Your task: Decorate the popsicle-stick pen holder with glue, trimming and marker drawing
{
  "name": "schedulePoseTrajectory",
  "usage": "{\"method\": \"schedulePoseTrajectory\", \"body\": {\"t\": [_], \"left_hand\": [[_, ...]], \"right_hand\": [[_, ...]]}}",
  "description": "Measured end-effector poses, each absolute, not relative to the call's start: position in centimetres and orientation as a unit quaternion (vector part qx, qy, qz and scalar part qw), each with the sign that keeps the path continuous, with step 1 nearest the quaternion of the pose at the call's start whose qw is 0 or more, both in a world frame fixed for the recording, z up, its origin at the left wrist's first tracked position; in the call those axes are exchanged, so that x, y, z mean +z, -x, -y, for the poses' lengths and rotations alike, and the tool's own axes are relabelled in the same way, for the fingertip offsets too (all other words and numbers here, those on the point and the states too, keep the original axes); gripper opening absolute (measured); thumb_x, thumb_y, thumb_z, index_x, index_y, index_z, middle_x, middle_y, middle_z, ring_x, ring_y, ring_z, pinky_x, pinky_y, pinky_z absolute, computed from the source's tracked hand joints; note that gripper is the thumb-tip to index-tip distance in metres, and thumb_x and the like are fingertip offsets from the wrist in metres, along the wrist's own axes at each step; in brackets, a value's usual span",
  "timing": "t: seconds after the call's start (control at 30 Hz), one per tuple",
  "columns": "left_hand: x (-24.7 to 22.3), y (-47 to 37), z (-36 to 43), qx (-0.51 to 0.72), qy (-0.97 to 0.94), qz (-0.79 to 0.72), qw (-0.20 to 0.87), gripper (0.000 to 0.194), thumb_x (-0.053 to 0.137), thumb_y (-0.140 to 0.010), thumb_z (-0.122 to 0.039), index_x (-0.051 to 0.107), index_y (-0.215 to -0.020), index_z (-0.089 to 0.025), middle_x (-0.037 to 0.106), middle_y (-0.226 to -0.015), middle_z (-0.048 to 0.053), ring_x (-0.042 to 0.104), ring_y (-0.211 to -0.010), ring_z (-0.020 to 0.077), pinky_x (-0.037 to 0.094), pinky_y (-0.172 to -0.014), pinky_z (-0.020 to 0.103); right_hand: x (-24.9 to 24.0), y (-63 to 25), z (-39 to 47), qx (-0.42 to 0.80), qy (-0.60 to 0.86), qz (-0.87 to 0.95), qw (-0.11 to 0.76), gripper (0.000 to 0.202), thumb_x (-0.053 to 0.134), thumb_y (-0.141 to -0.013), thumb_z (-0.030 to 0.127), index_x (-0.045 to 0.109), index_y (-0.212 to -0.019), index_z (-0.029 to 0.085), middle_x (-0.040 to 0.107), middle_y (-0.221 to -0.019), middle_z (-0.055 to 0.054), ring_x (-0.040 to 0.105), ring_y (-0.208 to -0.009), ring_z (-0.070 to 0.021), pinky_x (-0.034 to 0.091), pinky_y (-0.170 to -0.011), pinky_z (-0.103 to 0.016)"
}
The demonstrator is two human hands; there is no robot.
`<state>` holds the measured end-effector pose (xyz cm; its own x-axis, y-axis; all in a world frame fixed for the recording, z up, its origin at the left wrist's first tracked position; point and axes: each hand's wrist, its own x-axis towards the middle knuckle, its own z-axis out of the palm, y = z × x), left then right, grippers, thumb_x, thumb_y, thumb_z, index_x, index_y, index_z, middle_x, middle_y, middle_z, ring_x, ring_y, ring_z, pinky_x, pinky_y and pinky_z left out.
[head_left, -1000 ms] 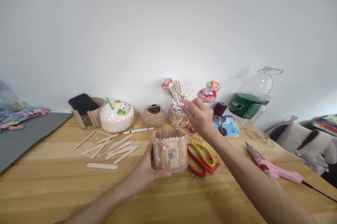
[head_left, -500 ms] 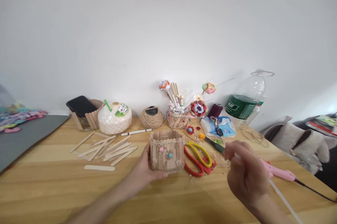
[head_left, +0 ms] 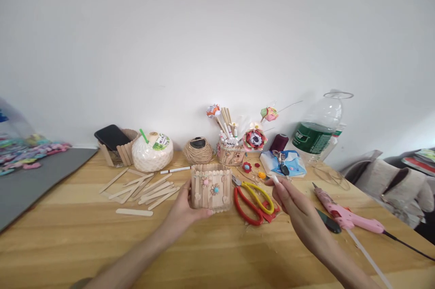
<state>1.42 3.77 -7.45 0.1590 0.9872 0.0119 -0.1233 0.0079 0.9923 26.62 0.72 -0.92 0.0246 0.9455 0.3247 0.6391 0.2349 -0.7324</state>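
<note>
My left hand [head_left: 190, 205] grips a small box [head_left: 217, 189] covered in wooden craft sticks, with its thumb along the lower front edge. The box is tilted a little and carries a pink and a blue flower on its front. My right hand [head_left: 294, 203] is apart from the box, its fingers pressed together around a pale tip. I cannot make out what they hold, if anything. Scissors [head_left: 249, 205] with red and yellow handles lie between the hands. Right of my right hand rests a pink glue gun [head_left: 353, 219], beside a dark green-handled tool [head_left: 328, 222].
Loose craft sticks [head_left: 152, 191] are scattered on the left. Along the wall stand a box holding a phone [head_left: 111, 137], a wrapped coconut [head_left: 152, 155], a twine ball [head_left: 197, 151], a flower-filled stick box [head_left: 231, 155] and a large plastic bottle [head_left: 314, 137].
My right hand has moved left and extended towards the scissors and box, uncovering the glue gun and the dark green tool. My left hand still holds the box, slightly raised.
</note>
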Motion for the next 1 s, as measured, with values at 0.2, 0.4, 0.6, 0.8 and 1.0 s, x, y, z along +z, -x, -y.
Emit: {"method": "schedulePoseTrajectory", "body": {"t": [0.2, 0.4, 0.6, 0.8, 1.0], "left_hand": [[-7.4, -0.9, -4.0, 0.526, -0.585, -0.544, 0.293, 0.091, 0.075, -0.057, -0.022, 0.03, -0.135, -0.018, 0.035, -0.131, 0.014, 0.031, -0.13, 0.0328, 0.022, -0.109, 0.049], [-7.1, -1.3, -3.7, 0.534, -0.596, -0.56, 0.213, 0.097, 0.072, -0.063, -0.018, 0.015, -0.141, -0.021, 0.03, -0.133, 0.016, 0.029, -0.129, 0.0343, 0.024, -0.106, 0.055], [-7.7, -1.1, -3.2, 0.486, -0.7, -0.511, 0.113, 0.098, 0.065, -0.067, -0.008, 0.006, -0.144, -0.03, 0.032, -0.133, 0.013, 0.033, -0.127, 0.0327, 0.031, -0.103, 0.055], [-7.8, -0.4, -3.2, 0.418, -0.814, -0.399, 0.052, 0.051, 0.043, -0.085, -0.004, 0.045, -0.132, -0.025, 0.052, -0.127, 0.011, 0.044, -0.125, 0.0284, 0.037, -0.104, 0.047], [-7.1, 0.1, -3.0, 0.32, -0.898, -0.278, 0.117, 0.056, 0.039, -0.089, -0.003, 0.045, -0.13, -0.041, 0.065, -0.111, 0.004, 0.058, -0.109, 0.0183, 0.037, -0.105, 0.036]], "right_hand": [[-0.4, -24.9, -0.9, 0.178, 0.592, 0.694, 0.369, 0.039, 0.034, -0.089, 0.052, 0.057, -0.08, 0.021, 0.06, -0.072, -0.003, 0.056, -0.069, -0.0195, 0.045, -0.062, -0.028], [-1.2, -24.1, -1.4, 0.198, 0.571, 0.707, 0.367, 0.036, 0.035, -0.09, 0.05, 0.056, -0.079, 0.022, 0.057, -0.068, -0.001, 0.052, -0.062, -0.0178, 0.042, -0.055, -0.027], [-1.1, -23.5, -1.8, 0.23, 0.549, 0.724, 0.348, 0.039, 0.034, -0.09, 0.051, 0.056, -0.076, 0.021, 0.059, -0.073, -0.003, 0.055, -0.07, -0.0198, 0.045, -0.063, -0.029], [-0.4, -23.2, -1.6, 0.246, 0.537, 0.723, 0.359, 0.041, 0.036, -0.089, 0.053, 0.056, -0.073, 0.02, 0.056, -0.069, -0.001, 0.054, -0.066, -0.0181, 0.046, -0.063, -0.028], [-0.7, -23.6, -1.6, 0.272, 0.54, 0.688, 0.401, 0.043, 0.038, -0.089, 0.055, 0.058, -0.076, 0.019, 0.044, -0.058, 0.003, 0.042, -0.051, -0.0128, 0.035, -0.045, -0.023]]}}
